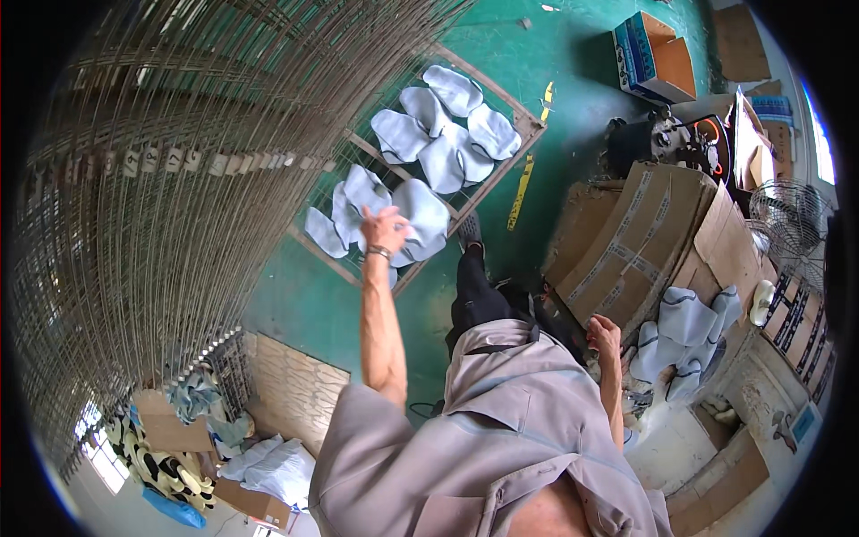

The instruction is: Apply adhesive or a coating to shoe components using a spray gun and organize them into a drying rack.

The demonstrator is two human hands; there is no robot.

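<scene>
In the head view, a dense stack of wire racks (179, 224) fills the left side and overhangs the near end of a wooden-framed mesh rack (528, 134) on the green floor (497, 36); yellow tape (521, 192) marks the floor beyond, with an open blue-and-white box (662, 58) farther up. On the right, a big brown carton (617, 251), a wire fan cage (787, 224) and more grey pads (684, 327) crowd the space, and the person's shoe (470, 228) is just beside the frame. The left hand (385, 231) is over the pads on the mesh, blurred, its fingers partly spread; whether they touch the large pad (422, 215) beside them I cannot tell. The right hand (605, 336) hangs near the carton with fingers loosely curled, nothing visible in them. The large pad lies on the mesh rack's lower section among similar pads, pale bluish grey, matte, with smooth rounded edges and a curved surface. Its long axis runs roughly up and down the view, while the upper right pad (492, 132) slants from upper left to lower right
</scene>
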